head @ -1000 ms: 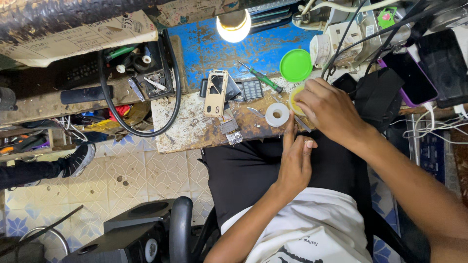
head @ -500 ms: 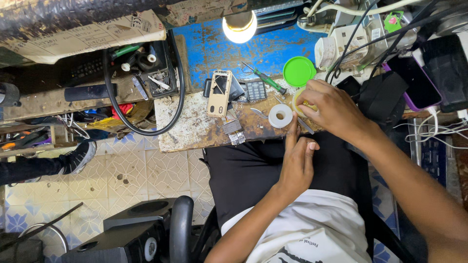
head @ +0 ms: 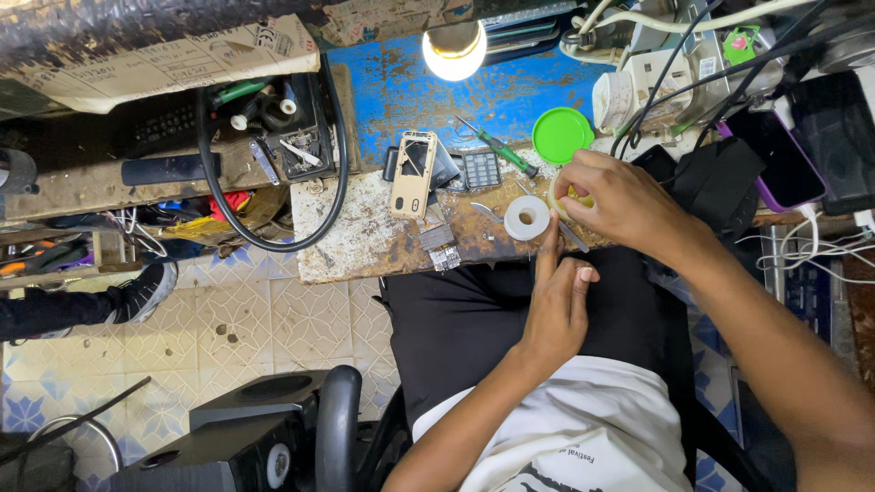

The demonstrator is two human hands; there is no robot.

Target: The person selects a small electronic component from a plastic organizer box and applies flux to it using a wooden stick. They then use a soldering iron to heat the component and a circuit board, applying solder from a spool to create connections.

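My right hand (head: 612, 202) grips a small roll of yellow tape (head: 572, 194) at the front edge of the worn workbench (head: 365, 239). Just below it, over my lap, my left hand (head: 558, 305) points its forefinger up toward the tape, the other fingers curled in; whether it pinches the tape's end I cannot tell. A white tape roll (head: 527, 218) lies on the bench just left of both hands. Further left lie a gold phone housing (head: 413, 173), a keypad (head: 481, 169) and a green-handled screwdriver (head: 499, 152).
A green round lid (head: 561, 135) sits behind my right hand, a lit bulb (head: 454, 50) above it. A thick black cable (head: 273, 241) loops off the bench's left end. Phones and tangled wires crowd the right side. A black chair (head: 301, 428) stands on the tiled floor.
The view has shifted slightly; the hands keep nearly the same pose, my right hand staying on the yellow tape by the white roll.
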